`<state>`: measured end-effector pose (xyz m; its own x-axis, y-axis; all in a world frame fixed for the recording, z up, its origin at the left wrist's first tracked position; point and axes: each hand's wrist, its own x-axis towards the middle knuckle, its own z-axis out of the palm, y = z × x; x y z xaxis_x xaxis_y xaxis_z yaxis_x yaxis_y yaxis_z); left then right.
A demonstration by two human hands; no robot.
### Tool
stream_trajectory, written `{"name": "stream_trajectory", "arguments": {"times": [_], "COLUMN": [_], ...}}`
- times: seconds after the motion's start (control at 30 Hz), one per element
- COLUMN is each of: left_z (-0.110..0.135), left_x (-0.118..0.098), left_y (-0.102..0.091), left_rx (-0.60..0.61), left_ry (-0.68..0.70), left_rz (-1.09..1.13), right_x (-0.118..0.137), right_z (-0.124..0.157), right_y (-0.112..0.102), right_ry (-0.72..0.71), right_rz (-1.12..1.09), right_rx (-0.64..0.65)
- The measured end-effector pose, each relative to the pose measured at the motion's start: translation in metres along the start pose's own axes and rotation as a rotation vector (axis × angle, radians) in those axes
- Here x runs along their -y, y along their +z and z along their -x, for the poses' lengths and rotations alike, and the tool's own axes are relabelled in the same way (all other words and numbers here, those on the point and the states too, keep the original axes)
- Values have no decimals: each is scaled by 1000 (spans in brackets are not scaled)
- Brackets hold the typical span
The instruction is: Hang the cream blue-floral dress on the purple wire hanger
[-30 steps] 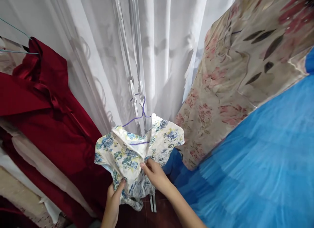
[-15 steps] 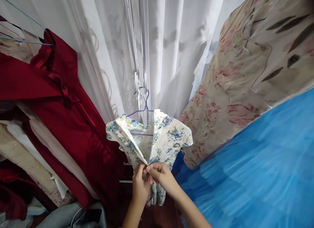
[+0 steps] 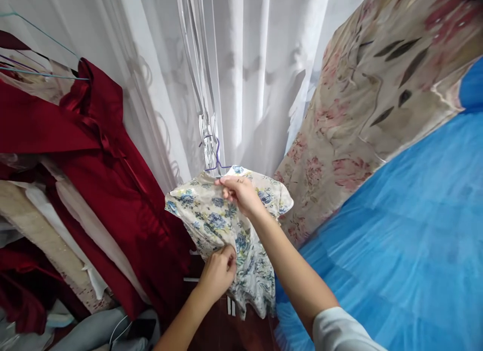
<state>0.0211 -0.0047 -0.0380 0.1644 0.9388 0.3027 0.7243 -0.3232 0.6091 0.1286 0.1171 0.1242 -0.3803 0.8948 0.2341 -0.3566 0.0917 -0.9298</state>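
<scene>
A small white dress (image 3: 217,217) with blue and yellow flowers hangs from a purple hanger (image 3: 218,152). Its front opening is closed up to the neckline. At the top of that closure my right hand (image 3: 241,192) pinches the zipper, whose pull is hidden by the fingertips. Lower down, my left hand (image 3: 221,268) grips the dress fabric at the waist beside the closure, fingers curled. The skirt hangs below both hands, partly behind my right forearm.
Dark red garments (image 3: 124,190) hang close on the left. A beige floral dress (image 3: 324,154) and a blue tulle skirt (image 3: 396,230) fill the right side. Behind hangs a white curtain (image 3: 249,79). A grey item (image 3: 90,331) with a cable lies at lower left.
My right hand has moved up from the waist to the neckline, and the V-shaped opening has closed. My left hand stays low on the dress. The view has shifted slightly.
</scene>
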Motion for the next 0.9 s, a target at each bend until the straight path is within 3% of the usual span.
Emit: {"name": "stream_trajectory", "arguments": {"times": [0.17, 0.27, 0.37, 0.47, 0.53, 0.63, 0.73, 0.8, 0.9], "left_z": [-52, -92, -117, -125, -128, -136, -144, -143, -126], "left_x": [-5, -16, -24, -22, -9, 32, 89, 121, 145], "left_y": [-80, -125, -141, -144, -150, -173, -195, -198, -173], "left_rx": [-418, -423, -402, -497, -652, -917, -1111, -1124, -963], "left_ry": [45, 264, 413, 411, 344, 185, -131, -379, -589], "left_rz": [170, 56, -32, -25, 19, 148, 588, 914, 1154], "right_x": [-13, -14, -22, -39, -51, -64, -73, -82, -106], "right_z": [23, 22, 13, 5, 5, 15, 31, 40, 51], "right_y": [2, 6, 8, 6, 3, 1, 5, 11, 16], "right_ry": [-55, -115, -167, -194, -166, -101, -36, 25, 111], "right_rz": [88, 181, 317, 465, 502, 465, 424, 420, 420], "right_rx": [12, 13, -66, -171, -163, -91, -35, -3, 5]}}
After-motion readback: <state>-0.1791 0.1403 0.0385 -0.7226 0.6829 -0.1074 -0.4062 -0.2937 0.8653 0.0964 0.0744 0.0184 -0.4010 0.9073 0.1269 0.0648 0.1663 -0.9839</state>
